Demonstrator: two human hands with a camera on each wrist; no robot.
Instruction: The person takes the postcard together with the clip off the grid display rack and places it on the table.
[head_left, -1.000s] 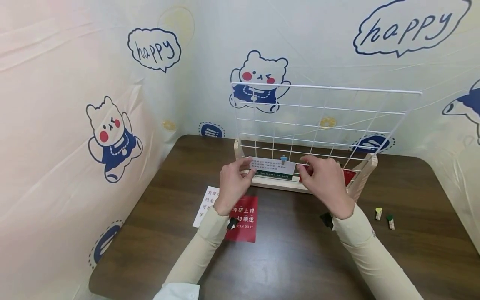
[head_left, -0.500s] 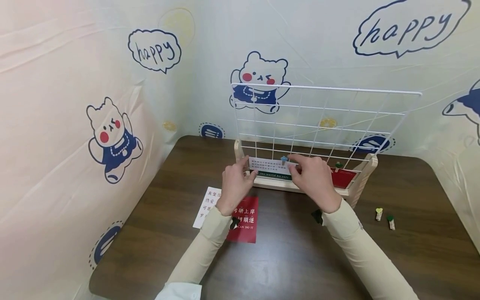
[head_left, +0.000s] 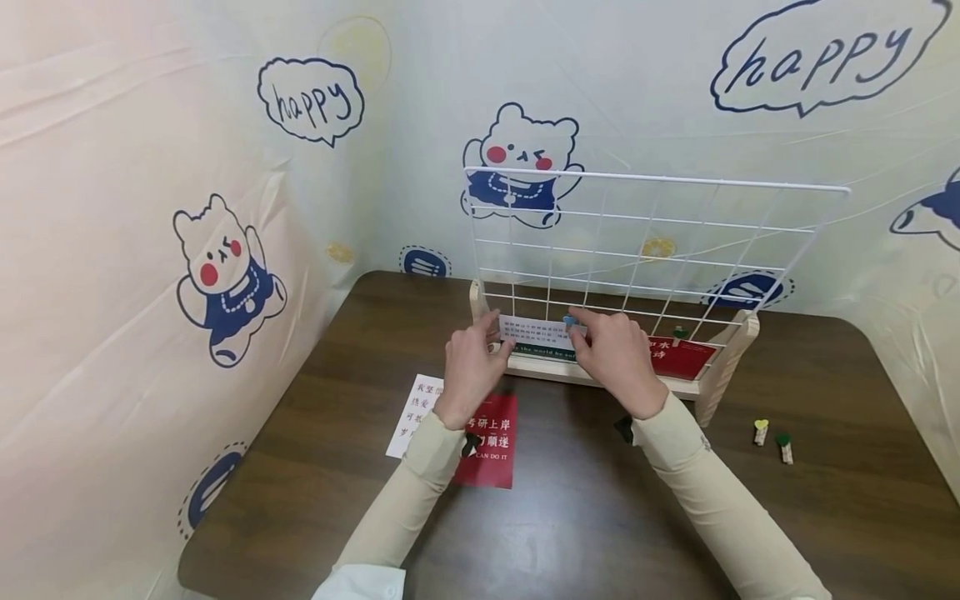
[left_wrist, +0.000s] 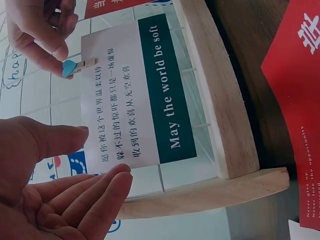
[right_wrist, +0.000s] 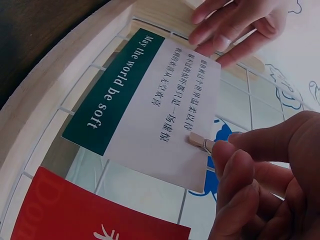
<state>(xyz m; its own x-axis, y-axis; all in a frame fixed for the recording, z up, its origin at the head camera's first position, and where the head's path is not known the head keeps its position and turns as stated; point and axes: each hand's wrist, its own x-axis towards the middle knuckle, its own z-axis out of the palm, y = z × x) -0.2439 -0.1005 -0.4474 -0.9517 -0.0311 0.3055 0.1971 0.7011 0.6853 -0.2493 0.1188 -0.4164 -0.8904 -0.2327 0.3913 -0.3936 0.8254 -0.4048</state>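
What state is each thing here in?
Rack, standing
White-green card, against rack
Blue clip, on card's edge
Clipped red card, on rack
Rack's green clip, attached
Loose red card, lying, partly hidden
Loose white card, lying, partly hidden
Yellow clip, loose
Loose green clip, lying
Left hand, fingers extended
Right hand, at blue clip

Dark brown wood-grain table [head_left: 577, 508] bears one white wire-grid rack with pale wooden stand [head_left: 738, 339]. Left: one white lettered card [head_left: 412, 414], one red lettered card [head_left: 493, 458]. Right: one yellow-topped clothespin [head_left: 761, 432], one green-topped clothespin [head_left: 785, 449].
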